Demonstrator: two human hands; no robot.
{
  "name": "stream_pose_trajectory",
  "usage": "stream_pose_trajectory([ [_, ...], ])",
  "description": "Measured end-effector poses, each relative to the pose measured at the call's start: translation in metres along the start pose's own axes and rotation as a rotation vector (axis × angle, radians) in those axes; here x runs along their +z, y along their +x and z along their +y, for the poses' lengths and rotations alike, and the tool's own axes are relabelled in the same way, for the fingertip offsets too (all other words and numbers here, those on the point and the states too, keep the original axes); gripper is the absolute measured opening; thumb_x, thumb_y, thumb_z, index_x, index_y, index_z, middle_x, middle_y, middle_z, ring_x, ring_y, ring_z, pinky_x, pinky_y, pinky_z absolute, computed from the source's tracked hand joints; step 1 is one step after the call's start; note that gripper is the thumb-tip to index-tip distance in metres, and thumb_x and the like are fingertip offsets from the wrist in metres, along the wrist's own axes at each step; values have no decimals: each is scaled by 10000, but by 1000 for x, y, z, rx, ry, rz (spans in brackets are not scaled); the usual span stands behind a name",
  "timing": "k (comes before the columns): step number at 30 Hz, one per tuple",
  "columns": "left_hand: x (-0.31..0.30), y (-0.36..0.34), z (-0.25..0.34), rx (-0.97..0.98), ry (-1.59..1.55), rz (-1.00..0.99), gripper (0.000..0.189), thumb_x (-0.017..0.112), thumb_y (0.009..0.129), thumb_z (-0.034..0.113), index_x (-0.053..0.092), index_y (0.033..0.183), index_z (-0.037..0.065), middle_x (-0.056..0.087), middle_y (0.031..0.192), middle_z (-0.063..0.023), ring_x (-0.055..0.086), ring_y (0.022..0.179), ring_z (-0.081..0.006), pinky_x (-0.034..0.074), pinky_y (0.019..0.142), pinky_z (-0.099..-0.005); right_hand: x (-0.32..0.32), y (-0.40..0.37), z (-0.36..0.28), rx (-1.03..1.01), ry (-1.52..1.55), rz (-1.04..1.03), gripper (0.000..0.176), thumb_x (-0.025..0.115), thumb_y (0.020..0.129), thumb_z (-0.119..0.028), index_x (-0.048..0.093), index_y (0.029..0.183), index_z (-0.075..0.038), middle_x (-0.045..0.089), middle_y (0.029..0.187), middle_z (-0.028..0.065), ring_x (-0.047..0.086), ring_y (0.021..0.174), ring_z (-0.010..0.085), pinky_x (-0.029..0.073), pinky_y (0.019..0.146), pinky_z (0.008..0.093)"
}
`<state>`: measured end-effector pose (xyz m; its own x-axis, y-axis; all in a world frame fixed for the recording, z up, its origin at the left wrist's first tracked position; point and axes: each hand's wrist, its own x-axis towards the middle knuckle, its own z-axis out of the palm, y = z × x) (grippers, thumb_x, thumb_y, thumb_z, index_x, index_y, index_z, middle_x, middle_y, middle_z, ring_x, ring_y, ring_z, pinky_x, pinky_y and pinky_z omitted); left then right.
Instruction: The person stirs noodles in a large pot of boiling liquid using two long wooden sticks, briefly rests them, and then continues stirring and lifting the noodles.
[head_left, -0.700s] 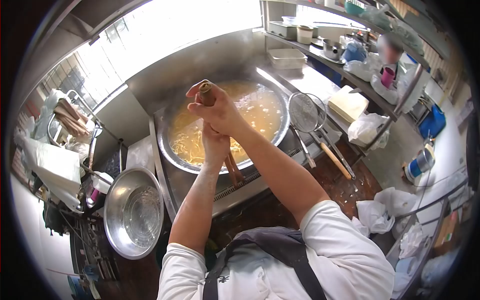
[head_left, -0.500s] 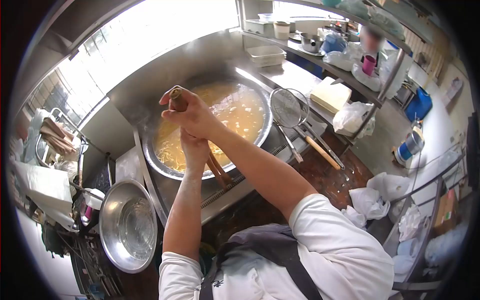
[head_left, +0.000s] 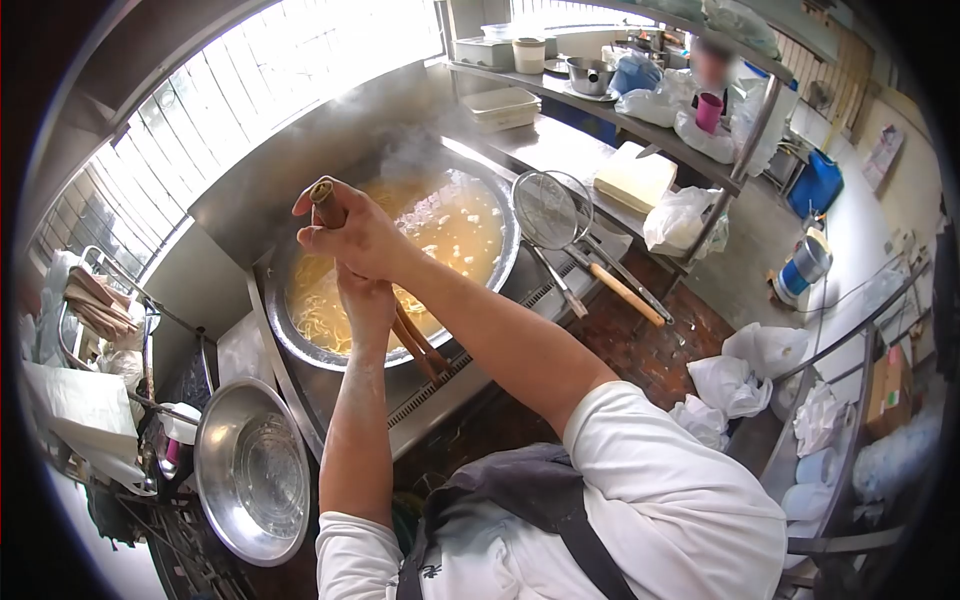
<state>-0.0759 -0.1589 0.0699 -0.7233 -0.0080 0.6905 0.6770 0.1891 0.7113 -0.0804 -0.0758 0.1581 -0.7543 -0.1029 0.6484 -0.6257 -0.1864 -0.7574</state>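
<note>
Stirring seems to be in hand, with the right hand [head_left: 350,232] wrapped round a wooden handle [head_left: 326,203] over the wide pot [head_left: 512,230] of noodles [head_left: 315,322] and the left hand [head_left: 366,300] just beneath, its hold hidden from view, so the next move calls for a firm grip.

This looks like a working commercial kitchen rather than a home one. A very wide, round pan [head_left: 514,240] of steaming broth [head_left: 470,245] with noodles [head_left: 320,320] is set into a steel cooking range [head_left: 400,422]. To its right lie a long-handled strainer [head_left: 552,208] and a stainless table [head_left: 565,150]; far right, a shelf carries a saucepan [head_left: 588,77] and tubs. A big metal basin [head_left: 252,470] stands near left, and the cook wears a dark apron [head_left: 510,488].
</note>
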Motion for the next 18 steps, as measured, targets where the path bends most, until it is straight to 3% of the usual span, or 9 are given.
stream_pose_trajectory([
  [4,2,0,7,-4,4,-13,367,562,852,23,574,1214,-31,654,1086,-152,649,1015,-270,497,856,-361,-2,-1,-1,10,5,1,282,770,823,-123,633,1066,-85,531,799,-41,504,772,67,436,714,262],
  [7,4,0,3,-31,-32,-4,355,584,865,35,566,1213,-33,660,1070,-133,653,994,-234,498,843,-348,-4,-3,-4,9,-24,14,279,769,825,-132,634,1065,-88,535,802,-41,510,779,70,441,724,265],
  [10,3,0,4,-101,-32,-26,428,631,860,71,517,1260,-32,668,1107,-180,664,1026,-277,497,872,-353,-5,-3,-5,-10,-28,16,277,768,827,-137,634,1065,-89,538,804,-39,512,783,72,444,732,265],
  [18,3,-2,2,-95,-31,-19,439,644,859,78,515,1264,-33,677,1082,-174,672,1008,-275,501,859,-349,-5,-5,-5,-29,-25,15,280,771,823,-141,636,1064,-94,543,818,-38,513,782,74,445,740,266],
])
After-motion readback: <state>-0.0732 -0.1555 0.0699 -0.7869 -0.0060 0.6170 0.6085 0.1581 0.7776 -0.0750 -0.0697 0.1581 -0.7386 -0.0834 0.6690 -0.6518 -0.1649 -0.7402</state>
